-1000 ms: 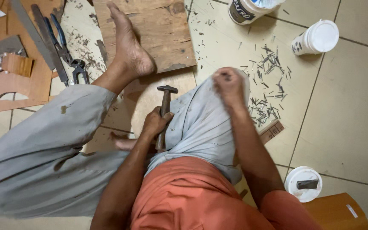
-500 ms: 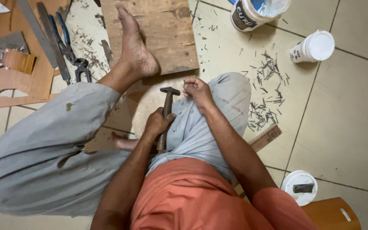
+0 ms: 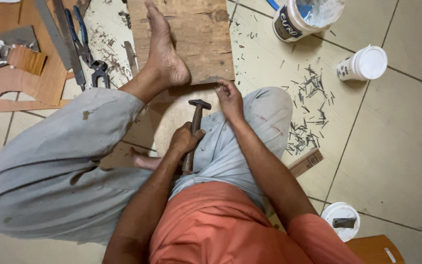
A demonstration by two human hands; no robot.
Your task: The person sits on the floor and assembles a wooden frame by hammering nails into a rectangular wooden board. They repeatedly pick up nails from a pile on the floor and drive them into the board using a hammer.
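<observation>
While the left hand (image 3: 184,139) grips the handle of a hammer (image 3: 194,128) over the lap, the right hand (image 3: 229,99) pinches something too small to make out at the near edge of a wooden board (image 3: 201,39), pinned underfoot. Right of it, loose nails (image 3: 306,115) litter the tiles. Beyond stand a white tub (image 3: 301,17) with a dark label band and a small white lidded jar (image 3: 363,63).

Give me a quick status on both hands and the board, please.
Left hand gripping hammer, head up. Right hand pinched at near edge of wooden board; contents not visible. Foot rests on board. Loose nails scattered right.
</observation>
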